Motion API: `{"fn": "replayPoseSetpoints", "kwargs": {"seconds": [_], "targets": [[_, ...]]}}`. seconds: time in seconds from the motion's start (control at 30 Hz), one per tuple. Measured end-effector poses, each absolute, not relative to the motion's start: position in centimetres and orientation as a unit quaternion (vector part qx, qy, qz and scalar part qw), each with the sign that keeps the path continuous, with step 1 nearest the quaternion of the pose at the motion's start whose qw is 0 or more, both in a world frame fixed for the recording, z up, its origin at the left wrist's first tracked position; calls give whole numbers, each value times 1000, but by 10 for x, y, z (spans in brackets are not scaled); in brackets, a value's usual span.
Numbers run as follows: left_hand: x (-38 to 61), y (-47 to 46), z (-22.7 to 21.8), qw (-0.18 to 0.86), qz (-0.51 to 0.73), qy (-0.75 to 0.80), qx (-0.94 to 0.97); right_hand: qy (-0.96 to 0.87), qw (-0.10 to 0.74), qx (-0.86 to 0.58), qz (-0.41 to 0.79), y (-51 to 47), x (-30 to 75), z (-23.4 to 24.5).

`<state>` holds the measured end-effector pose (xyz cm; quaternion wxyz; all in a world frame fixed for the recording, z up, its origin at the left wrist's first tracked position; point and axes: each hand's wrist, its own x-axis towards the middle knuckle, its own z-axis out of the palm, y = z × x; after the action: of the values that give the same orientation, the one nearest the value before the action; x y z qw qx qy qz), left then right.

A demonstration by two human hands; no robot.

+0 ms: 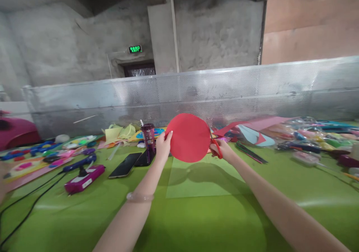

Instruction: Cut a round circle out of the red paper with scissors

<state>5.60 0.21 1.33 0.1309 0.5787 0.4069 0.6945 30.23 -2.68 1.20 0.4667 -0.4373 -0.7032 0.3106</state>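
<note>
My left hand (pixel 163 144) pinches the left edge of a round red paper disc (pixel 189 137) and holds it upright above the green table (pixel 196 222). At the disc's right edge my right hand (pixel 224 149) grips red-handled scissors (pixel 216 147), whose blades are against the paper. A light green sheet (pixel 202 177) lies flat on the table below the disc. A clear bangle (pixel 139 197) is on my left wrist.
Two dark phones (pixel 125 164) and a purple tumbler (pixel 148 134) stand left of my hands. A magenta device (pixel 84 179) with black cables lies further left. Coloured paper scraps and packets (pixel 305 136) crowd the right and back. A perforated metal barrier (pixel 196 94) runs behind.
</note>
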Motion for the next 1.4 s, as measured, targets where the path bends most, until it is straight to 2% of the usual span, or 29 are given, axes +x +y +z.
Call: {"fn": "replayPoseSetpoints", "kwargs": {"seconds": [0.87, 1.4], "targets": [[56, 0, 13, 114, 699, 415, 572, -675, 495, -434, 333, -30, 303, 15], [56, 0, 14, 118, 692, 420, 576, -692, 477, -435, 324, -32, 303, 18]]}}
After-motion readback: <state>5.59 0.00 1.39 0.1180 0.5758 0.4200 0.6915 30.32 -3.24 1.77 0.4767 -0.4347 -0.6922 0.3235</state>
